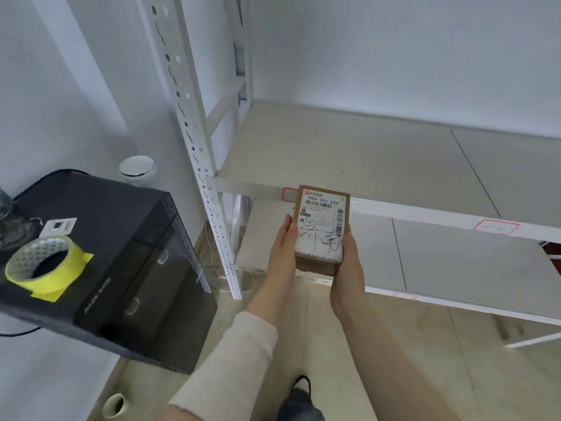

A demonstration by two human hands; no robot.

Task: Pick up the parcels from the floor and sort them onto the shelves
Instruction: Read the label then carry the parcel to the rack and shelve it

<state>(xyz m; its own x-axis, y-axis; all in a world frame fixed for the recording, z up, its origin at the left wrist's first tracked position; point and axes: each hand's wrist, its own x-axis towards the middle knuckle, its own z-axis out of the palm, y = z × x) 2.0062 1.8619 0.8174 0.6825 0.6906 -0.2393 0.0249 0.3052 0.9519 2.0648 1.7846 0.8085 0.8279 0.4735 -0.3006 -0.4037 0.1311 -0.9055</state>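
Both hands grip one parcel (322,226): left hand (283,253) on its left side, right hand (349,268) on its right. Parcel is held label-up before the shelf (379,165) edge, near the left upright (194,147).

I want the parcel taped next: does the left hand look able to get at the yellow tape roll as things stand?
Probably not at once: the left hand helps the right hand hold the parcel. Once freed, the way looks open; the tape roll sits uncovered on the black cabinet.
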